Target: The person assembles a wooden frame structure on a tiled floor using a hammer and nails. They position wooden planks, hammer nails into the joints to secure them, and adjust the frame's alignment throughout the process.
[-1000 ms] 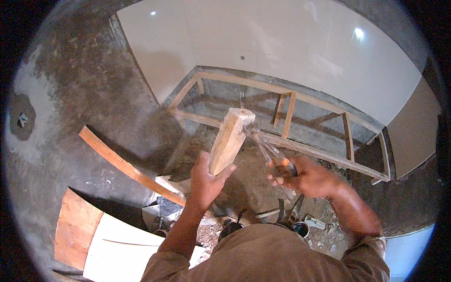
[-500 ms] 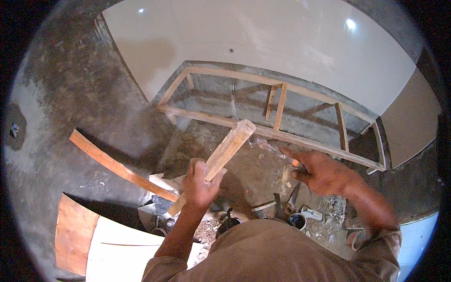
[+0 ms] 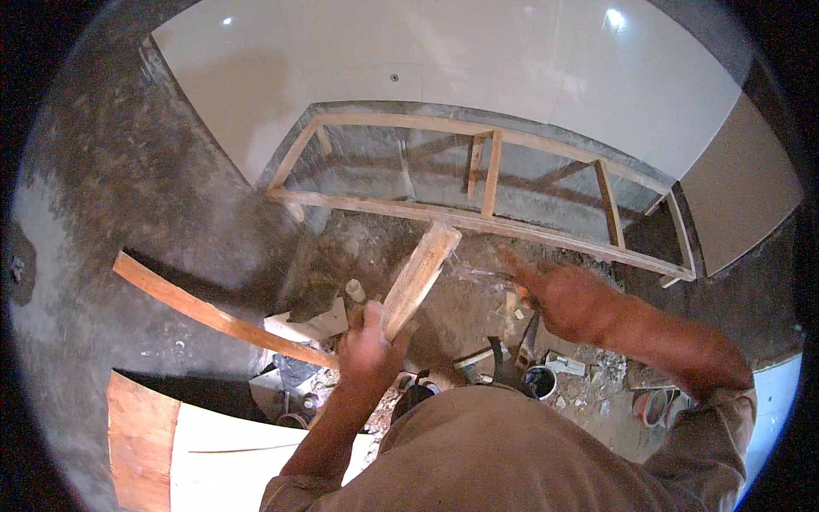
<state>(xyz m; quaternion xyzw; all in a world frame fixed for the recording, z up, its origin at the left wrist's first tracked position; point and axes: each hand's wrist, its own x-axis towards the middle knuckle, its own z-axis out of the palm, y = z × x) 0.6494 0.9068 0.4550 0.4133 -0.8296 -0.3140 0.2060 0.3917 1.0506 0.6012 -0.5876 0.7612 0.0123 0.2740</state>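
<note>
My left hand [image 3: 368, 346] is closed around a short length of squared timber [image 3: 420, 277], which tilts away from me with its far end up. A small nail-like metal point [image 3: 455, 255] shows at the side of that end. My right hand [image 3: 559, 294] is closed on a slim metal tool [image 3: 482, 275] with an orange part near the fingers. The tool points left at the timber; whether it touches is too blurred to tell. Beside my left hand a pale stick end [image 3: 354, 290] sticks up.
Ahead stands a long wooden frame [image 3: 490, 175] with crosspieces, against a pale panelled wall [image 3: 478, 60]. Left lie a curved plank [image 3: 213, 316] and a white board [image 3: 230, 456]. Rubble, an open pot [image 3: 539, 381] and a roll-like object [image 3: 650, 407] lie near my body.
The timber has turned slightly in my left hand and its lower end no longer shows. My right hand and the tool have come nearer to it. The whole view has shifted a little.
</note>
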